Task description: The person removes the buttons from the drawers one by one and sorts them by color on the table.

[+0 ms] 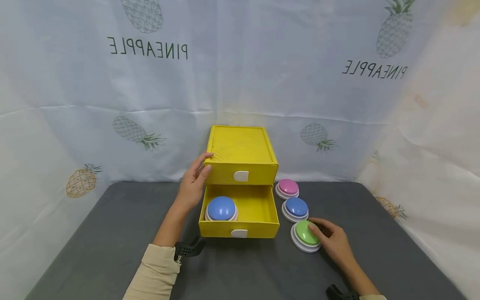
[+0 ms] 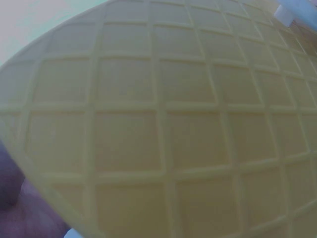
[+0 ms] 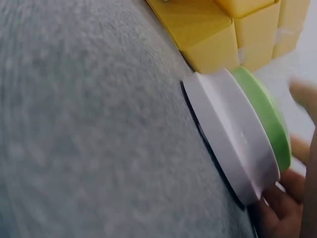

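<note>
My left hand (image 1: 191, 188) rests against the left side of a yellow two-drawer box (image 1: 241, 143), its fingertips at the top edge and its thumb by the front corner. The lower drawer (image 1: 258, 204) is pulled out and holds a blue dome button (image 1: 221, 208) on its left side. My right hand (image 1: 333, 241) is at a green dome button (image 1: 305, 231) on the table. In the right wrist view, several fingers (image 3: 282, 203) touch or nearly touch the white base's far side, while the thumb stands off the green dome. The base sits flat on the tabletop.
A second blue button (image 1: 296, 207) and a pink button (image 1: 288, 187) stand in a row behind the green one, right of the box. The upper drawer (image 1: 221, 176) is closed. A pineapple-print curtain (image 1: 243, 75) hangs behind the dark grey table (image 1: 120, 233).
</note>
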Action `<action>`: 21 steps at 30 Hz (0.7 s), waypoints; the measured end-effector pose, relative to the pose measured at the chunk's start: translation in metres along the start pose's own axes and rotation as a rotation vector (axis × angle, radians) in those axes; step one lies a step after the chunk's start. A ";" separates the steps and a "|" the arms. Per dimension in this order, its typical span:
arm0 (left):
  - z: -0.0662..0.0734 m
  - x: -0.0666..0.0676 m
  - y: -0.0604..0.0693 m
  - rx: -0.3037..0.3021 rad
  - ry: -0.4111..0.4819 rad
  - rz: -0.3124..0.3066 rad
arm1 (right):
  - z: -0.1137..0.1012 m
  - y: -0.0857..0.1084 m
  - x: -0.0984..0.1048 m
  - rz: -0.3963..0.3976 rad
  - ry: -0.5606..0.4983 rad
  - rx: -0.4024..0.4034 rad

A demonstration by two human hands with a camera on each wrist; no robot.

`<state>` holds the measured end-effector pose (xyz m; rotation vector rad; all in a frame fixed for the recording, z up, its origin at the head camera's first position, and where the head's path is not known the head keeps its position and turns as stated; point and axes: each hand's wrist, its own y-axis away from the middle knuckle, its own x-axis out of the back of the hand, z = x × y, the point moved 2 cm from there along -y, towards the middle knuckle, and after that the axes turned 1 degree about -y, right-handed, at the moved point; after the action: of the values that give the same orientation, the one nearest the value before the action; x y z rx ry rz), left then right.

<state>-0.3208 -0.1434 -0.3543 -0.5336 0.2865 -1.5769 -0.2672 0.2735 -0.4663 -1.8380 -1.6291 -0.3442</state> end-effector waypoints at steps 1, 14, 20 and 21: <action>0.000 0.001 0.000 -0.001 -0.002 0.000 | 0.000 0.001 -0.001 -0.037 0.002 0.035; 0.000 0.002 -0.001 -0.023 -0.002 0.015 | -0.005 0.004 -0.008 -0.107 0.112 0.188; 0.002 0.001 -0.001 -0.020 -0.010 0.013 | -0.019 0.003 -0.005 -0.074 0.155 0.145; 0.002 0.001 -0.001 -0.020 -0.009 0.013 | -0.025 0.002 -0.002 -0.054 0.168 0.134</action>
<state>-0.3211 -0.1439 -0.3523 -0.5537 0.2987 -1.5602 -0.2606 0.2562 -0.4492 -1.6231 -1.5502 -0.3921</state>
